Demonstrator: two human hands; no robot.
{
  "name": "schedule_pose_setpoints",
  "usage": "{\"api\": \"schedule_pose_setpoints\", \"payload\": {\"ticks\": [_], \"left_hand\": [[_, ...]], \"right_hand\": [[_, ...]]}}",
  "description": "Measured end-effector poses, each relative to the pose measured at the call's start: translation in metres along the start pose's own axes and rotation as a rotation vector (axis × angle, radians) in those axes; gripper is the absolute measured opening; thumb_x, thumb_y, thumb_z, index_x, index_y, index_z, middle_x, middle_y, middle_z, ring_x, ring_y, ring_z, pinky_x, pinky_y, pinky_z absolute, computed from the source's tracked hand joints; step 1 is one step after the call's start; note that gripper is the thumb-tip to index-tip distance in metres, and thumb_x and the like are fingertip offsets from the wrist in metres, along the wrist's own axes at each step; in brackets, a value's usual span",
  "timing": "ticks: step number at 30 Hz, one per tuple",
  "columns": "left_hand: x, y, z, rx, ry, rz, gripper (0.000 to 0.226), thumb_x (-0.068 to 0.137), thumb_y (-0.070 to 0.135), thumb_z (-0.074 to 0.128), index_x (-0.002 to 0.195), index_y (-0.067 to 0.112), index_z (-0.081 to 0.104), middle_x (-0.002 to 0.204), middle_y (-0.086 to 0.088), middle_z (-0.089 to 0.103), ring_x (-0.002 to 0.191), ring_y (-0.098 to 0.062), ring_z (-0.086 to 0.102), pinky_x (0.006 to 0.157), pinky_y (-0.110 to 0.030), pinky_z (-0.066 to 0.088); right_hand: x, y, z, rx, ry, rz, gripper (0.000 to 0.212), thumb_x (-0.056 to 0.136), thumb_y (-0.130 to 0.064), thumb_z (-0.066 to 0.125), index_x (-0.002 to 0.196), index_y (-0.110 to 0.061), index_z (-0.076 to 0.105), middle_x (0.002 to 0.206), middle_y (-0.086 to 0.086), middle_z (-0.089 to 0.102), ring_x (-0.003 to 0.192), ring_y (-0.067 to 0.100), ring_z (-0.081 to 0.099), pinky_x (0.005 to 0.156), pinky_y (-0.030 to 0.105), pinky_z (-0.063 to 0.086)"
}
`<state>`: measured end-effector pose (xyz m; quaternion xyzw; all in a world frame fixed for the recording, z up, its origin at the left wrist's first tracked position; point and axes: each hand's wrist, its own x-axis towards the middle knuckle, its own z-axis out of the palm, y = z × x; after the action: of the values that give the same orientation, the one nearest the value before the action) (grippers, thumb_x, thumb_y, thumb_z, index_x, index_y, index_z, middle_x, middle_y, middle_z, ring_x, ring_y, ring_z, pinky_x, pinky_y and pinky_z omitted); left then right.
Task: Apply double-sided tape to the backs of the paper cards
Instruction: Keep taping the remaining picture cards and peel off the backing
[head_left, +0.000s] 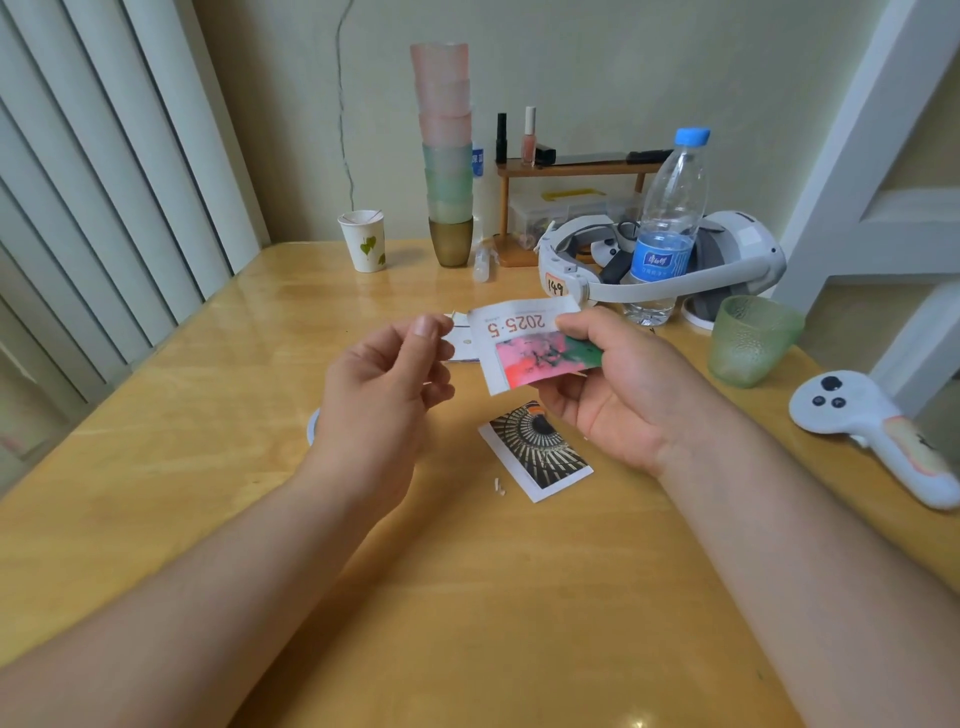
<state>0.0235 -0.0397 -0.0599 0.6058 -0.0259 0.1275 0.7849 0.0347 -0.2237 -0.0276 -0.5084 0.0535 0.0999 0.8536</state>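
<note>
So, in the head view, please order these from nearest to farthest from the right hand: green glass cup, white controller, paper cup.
From the right hand:
1. Green glass cup, just to its right.
2. White controller, further right at the table edge.
3. Paper cup, far left at the back.
</note>
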Motion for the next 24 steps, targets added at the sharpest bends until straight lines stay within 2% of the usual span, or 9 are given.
{"api": "schedule_pose_setpoints", "payload": {"ticks": [4,11,17,21,24], "left_hand": [[-0.0023,0.002,0.0028,-0.122,-0.078,-0.096,0.027,0.111,0.023,0.049,0.102,0.01,0.071,0.08,0.001,0.065,0.067,-0.009,0.057,0.067,-0.022,0.054],[-0.0048,0.0076,0.0063,-0.35,-0.077,-0.377,0.052,0.111,0.042,0.041,0.097,0.009,0.079,0.079,-0.003,0.068,0.068,-0.014,0.063,0.069,-0.027,0.056],[-0.0052,0.0084,0.0049,-0.375,-0.108,-0.403,0.061,0.11,0.048,0.037,0.097,0.009,0.082,0.079,-0.003,0.069,0.068,-0.013,0.063,0.068,-0.025,0.057],[-0.0052,0.0081,0.0056,-0.367,-0.125,-0.408,0.052,0.108,0.046,0.044,0.1,0.01,0.08,0.079,-0.002,0.067,0.067,-0.013,0.062,0.069,-0.026,0.057],[-0.0058,0.006,0.0063,-0.332,-0.125,-0.356,0.042,0.108,0.042,0.048,0.112,0.014,0.079,0.08,-0.001,0.061,0.068,-0.013,0.058,0.065,-0.026,0.056]], "right_hand": [[-0.0006,0.0001,-0.0004,-0.075,-0.01,-0.039,0.007,0.099,-0.015,0.06,0.099,-0.021,0.06,0.094,0.01,0.072,0.072,0.018,0.065,0.064,0.03,0.05],[0.0013,-0.0023,-0.0024,-0.039,0.029,-0.07,0.009,0.098,-0.017,0.063,0.106,-0.021,0.063,0.084,0.005,0.072,0.065,0.014,0.065,0.059,0.026,0.047],[0.0031,-0.0031,-0.004,-0.049,0.095,-0.072,0.019,0.097,-0.02,0.062,0.116,-0.02,0.067,0.084,0.004,0.074,0.06,0.013,0.065,0.055,0.024,0.045],[0.0049,-0.002,-0.0045,-0.057,0.099,-0.068,0.017,0.096,-0.02,0.063,0.112,-0.022,0.068,0.083,0.004,0.073,0.059,0.013,0.064,0.054,0.024,0.045],[0.0061,-0.0018,-0.0054,-0.055,0.111,-0.07,0.013,0.097,-0.018,0.062,0.108,-0.02,0.068,0.083,0.006,0.073,0.058,0.014,0.064,0.054,0.024,0.045]]}}
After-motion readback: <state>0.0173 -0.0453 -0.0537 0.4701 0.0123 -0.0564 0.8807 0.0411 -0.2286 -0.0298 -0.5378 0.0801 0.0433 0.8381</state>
